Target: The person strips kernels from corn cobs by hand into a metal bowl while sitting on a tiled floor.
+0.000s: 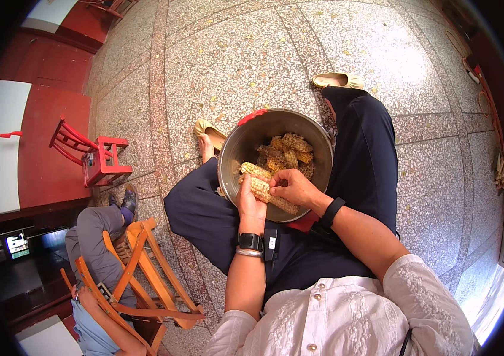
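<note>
My left hand is wrapped around a pale yellow corn cob over the near left side of a metal pot. The cob's lower right end looks stripped of kernels. Another cob lies just beyond it, against the left fingertips; whether the hand grips it too, I cannot tell. My right hand has its thumb and fingers pinched together against the held cob, and these fingers hide part of it. Several cobs, some partly bare, lie inside the pot.
The pot stands between my legs on a speckled stone floor. A small red chair is at the left. Nearer on that side, a person in grey trousers sits by a wooden folding chair. A red strip lies on the pot's far rim.
</note>
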The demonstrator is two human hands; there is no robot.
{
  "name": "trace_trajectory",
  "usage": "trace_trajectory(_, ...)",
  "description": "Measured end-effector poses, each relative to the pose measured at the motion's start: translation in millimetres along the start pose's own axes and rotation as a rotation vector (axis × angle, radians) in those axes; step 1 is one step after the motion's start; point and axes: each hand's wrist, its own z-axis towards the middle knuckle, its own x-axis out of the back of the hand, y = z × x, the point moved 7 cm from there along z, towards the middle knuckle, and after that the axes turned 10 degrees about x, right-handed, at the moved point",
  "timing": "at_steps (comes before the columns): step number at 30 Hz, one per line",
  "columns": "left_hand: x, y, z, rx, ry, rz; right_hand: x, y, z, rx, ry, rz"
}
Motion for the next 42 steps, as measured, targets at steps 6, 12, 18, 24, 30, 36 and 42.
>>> trace_trajectory(6,-1.5,0.3,-1.5,-0.05,0.063,0.021,5.6,1.6,-0.2,-0.008,0.016,-0.14)
trace_trajectory(12,-6.4,0.4,-5.4,-0.039,0.052,0.039,8.8,-0.6,-1.1,0.012,0.044,-0.243)
trace_trajectory(18,-6.0,0.1,-0.3,-0.035,-0.005,0.03,10.5,-4.3,-0.9,0.08,0.081,-0.349)
trace_trajectory(24,2.3,-1.4,7.9,-0.013,-0.033,0.042,26.6,-9.1,-4.5,0.011,0.313,-0.333)
trace_trajectory(30,-6.8,-2.7,1.4,-0.02,-0.021,0.028,27.5,4.5,-0.5,0.078,0.334,-0.196)
trace_trajectory(36,-14.1,-2.6,-7.4,0.023,0.009,0.017,19.8,2.0,-1.2,-0.003,0.223,-0.179)
trace_trajectory(42,-12.7,-0.4,-7.4,-0.019,0.054,0.049,10.6,-3.0,-2.9,-0.045,0.123,-0.073)
